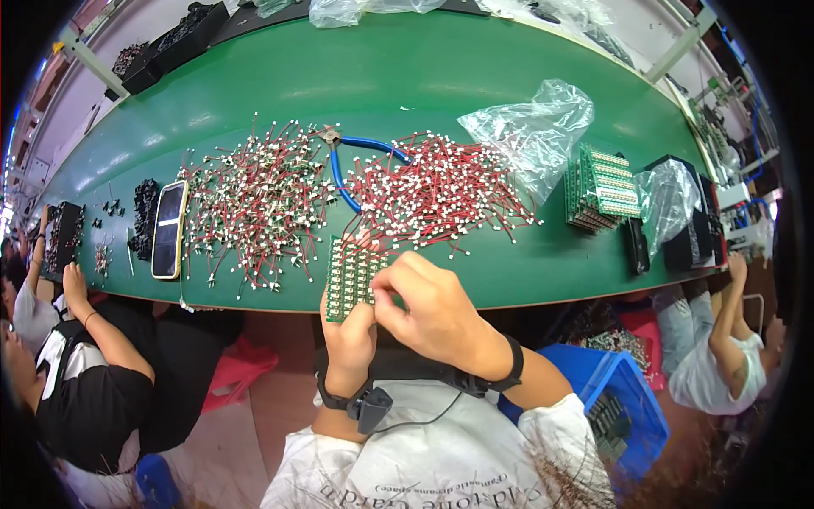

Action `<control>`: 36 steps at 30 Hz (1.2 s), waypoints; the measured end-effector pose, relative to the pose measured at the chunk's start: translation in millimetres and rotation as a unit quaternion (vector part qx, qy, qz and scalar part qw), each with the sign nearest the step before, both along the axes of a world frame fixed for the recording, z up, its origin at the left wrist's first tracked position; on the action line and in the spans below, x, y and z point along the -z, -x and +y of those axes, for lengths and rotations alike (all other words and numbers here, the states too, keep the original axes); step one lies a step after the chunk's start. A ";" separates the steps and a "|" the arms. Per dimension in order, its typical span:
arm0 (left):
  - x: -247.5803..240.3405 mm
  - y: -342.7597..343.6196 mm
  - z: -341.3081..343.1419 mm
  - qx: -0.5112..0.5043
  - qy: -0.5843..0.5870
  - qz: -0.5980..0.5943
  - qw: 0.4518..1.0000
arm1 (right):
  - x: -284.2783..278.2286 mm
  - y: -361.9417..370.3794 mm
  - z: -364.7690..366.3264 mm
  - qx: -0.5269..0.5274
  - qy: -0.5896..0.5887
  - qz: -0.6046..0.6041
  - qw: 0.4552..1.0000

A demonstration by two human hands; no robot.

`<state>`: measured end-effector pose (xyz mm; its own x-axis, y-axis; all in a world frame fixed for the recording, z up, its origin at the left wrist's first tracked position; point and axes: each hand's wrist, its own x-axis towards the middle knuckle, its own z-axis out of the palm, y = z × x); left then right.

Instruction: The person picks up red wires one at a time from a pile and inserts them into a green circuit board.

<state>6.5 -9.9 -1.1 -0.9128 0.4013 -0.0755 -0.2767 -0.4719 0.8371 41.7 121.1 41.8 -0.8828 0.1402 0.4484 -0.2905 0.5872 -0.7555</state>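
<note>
A green circuit board panel [349, 276] with rows of small white connectors is held up at the table's front edge. My left hand [348, 343] grips it from below and behind, so part of that hand is hidden. Over the panel's right side my right hand [437, 314] is closed in a pinch; whatever lies between its fingertips is too small to make out. Red wires show at the panel's top edge. Just beyond lies a pile of red wires with white connectors [441, 187]. Blue-handled pliers [337, 174] rest against that pile.
A second pile of wired small boards [259, 208] and a phone [170, 229] lie to the left. Stacked green panels [604, 188] and a clear plastic bag [543, 127] are at right. Below the edge stands a blue crate [627, 399]. Co-workers sit on both sides.
</note>
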 end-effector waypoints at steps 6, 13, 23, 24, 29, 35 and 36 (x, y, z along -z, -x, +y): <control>-11.8 -0.8 -1.6 -0.011 -0.028 -0.045 0.999 | 13.9 12.9 1.1 0.011 -0.025 0.025 0.999; -8.0 -1.6 -6.1 -0.008 -0.030 -0.049 0.998 | 12.1 15.6 -2.7 0.010 -0.026 0.028 0.999; -4.3 2.0 -13.7 0.073 0.039 0.009 0.997 | 3.3 13.4 -1.4 -0.020 -0.230 0.038 0.972; -6.5 1.5 -14.3 0.075 0.043 -0.001 0.996 | 2.6 14.0 -0.2 -0.038 -0.255 0.028 0.966; -5.2 1.8 -18.1 0.080 0.013 -0.013 0.997 | 1.1 11.4 -4.6 -0.035 -0.266 0.014 0.963; -12.1 4.9 -21.6 0.072 0.062 0.009 0.995 | 2.9 12.2 -11.3 0.006 -0.241 0.016 0.970; -14.0 5.0 -21.9 0.074 0.061 0.008 0.995 | 3.4 13.9 -11.8 0.001 -0.244 0.016 0.970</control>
